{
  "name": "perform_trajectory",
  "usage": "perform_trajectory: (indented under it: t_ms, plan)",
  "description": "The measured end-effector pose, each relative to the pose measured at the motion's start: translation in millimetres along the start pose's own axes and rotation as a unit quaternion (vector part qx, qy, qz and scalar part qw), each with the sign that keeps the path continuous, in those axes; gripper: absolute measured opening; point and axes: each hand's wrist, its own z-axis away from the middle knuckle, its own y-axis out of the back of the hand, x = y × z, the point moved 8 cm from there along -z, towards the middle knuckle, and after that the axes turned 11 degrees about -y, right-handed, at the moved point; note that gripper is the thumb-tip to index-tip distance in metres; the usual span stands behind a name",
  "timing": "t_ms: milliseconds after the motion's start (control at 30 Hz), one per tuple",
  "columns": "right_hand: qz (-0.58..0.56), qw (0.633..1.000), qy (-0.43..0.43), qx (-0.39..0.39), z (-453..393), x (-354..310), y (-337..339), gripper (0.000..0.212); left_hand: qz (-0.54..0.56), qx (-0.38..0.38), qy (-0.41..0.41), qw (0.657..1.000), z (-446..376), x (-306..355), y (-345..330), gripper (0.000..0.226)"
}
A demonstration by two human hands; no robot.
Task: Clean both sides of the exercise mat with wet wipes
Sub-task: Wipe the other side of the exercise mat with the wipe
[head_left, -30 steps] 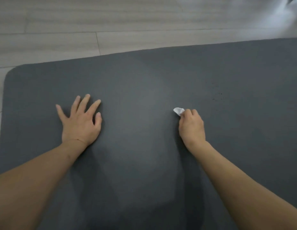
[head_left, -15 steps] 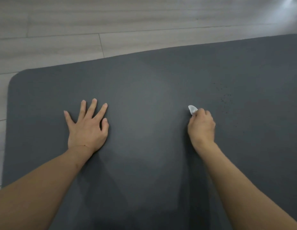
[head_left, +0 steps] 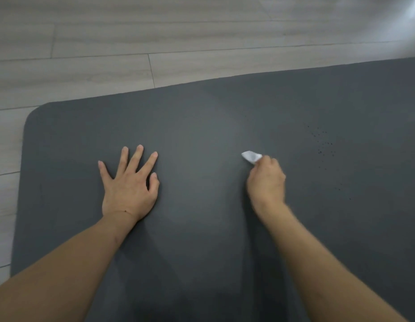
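Grey mat (head_left: 201, 117) is mid-wipe, I judge: my right hand (head_left: 266, 182) clutches what looks like a wipe (head_left: 251, 156), left hand (head_left: 129, 184) splayed flat, dark specks (head_left: 324, 145) and underside remaining.

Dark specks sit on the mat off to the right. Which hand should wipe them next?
Right. The right hand already grips the wet wipe and is nearer the dark specks; the left hand rests flat, steadying the exercise mat.

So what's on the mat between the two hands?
Nothing but bare grey mat in the head view, from the flat left hand across to the right hand gripping the white wipe.
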Motion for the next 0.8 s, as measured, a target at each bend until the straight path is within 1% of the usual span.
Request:
perform_trajectory:
  t_ms: [33,67,100,133,167,200,233,267,300,333,367,400,433,467,500,533,567,633,667,700,733,767,800]
  plan:
    - [-0.008,0.999,0.025,-0.024,24,-25,-11,0.020,0.001,0.000,0.001,1.000,0,0,0,0.058]
    - [-0.037,0.995,0.081,-0.055,56,-54,-23,0.022,0.000,0.000,0.001,1.000,0,0,0,0.058]
    - [-0.060,0.981,0.158,-0.090,93,-85,-33,0.021,-0.001,-0.002,0.002,1.000,-1,-2,0,0.059]
    - [-0.056,0.962,0.244,-0.112,126,-107,-38,0.020,0.001,-0.002,0.002,1.000,-1,-1,0,0.059]
    - [-0.039,0.941,0.314,-0.121,144,-120,-39,0.019,0.003,-0.002,0.003,1.000,0,-2,0,0.060]
    - [-0.032,0.926,0.355,-0.121,140,-121,-39,0.015,0.004,-0.001,0.002,1.000,-2,-3,1,0.060]
    - [-0.029,0.925,0.362,-0.110,119,-111,-35,0.010,0.005,-0.001,0.000,1.000,-3,-2,0,0.060]
    - [-0.025,0.936,0.339,-0.087,87,-95,-29,0.009,0.004,-0.002,0.002,1.000,-2,-2,0,0.060]
    - [-0.010,0.956,0.288,-0.047,47,-74,-20,0.010,0.003,-0.003,0.001,1.000,-3,-1,1,0.060]
    - [0.017,0.978,0.205,-0.023,6,-48,-11,0.007,0.002,-0.004,0.000,1.000,-2,0,1,0.060]
    - [0.029,0.993,0.117,-0.017,-28,-22,-5,0.005,0.000,-0.003,0.001,1.000,-2,0,1,0.060]
    - [0.022,0.999,0.038,-0.010,-47,-2,-2,0.011,-0.003,-0.004,0.002,1.000,-1,0,1,0.060]
    - [0.016,1.000,-0.012,0.003,-51,1,-1,0.016,-0.005,-0.004,0.002,1.000,-1,-1,1,0.060]
    - [0.012,1.000,-0.010,0.001,-37,-15,-7,0.019,-0.003,-0.004,0.003,1.000,-1,-1,1,0.060]
    - [0.012,0.999,0.022,-0.022,-13,-40,-18,0.022,0.001,-0.003,0.005,1.000,-1,-2,1,0.060]
    - [-0.011,0.995,0.080,-0.055,21,-71,-32,0.023,0.006,0.000,0.006,1.000,-2,-4,1,0.060]
    - [-0.029,0.983,0.156,-0.088,60,-101,-44,0.020,0.011,0.004,0.010,1.000,-1,-5,1,0.060]
    - [-0.021,0.938,0.315,-0.142,121,-136,-54,0.012,0.023,0.015,0.016,0.999,-2,-8,2,0.060]
    - [-0.021,0.917,0.361,-0.168,123,-136,-55,0.009,0.029,0.019,0.020,0.999,-2,-9,2,0.060]
    - [-0.025,0.912,0.372,-0.171,103,-127,-53,0.013,0.030,0.021,0.021,0.999,-3,-9,2,0.059]
    - [-0.021,0.924,0.349,-0.157,72,-111,-50,0.024,0.028,0.020,0.022,0.999,-3,-9,2,0.059]
    - [-0.013,0.946,0.299,-0.129,32,-90,-43,0.033,0.024,0.018,0.021,0.999,-4,-8,2,0.059]
    - [0.003,0.970,0.220,-0.102,-11,-64,-37,0.035,0.020,0.015,0.020,0.999,-4,-7,2,0.059]
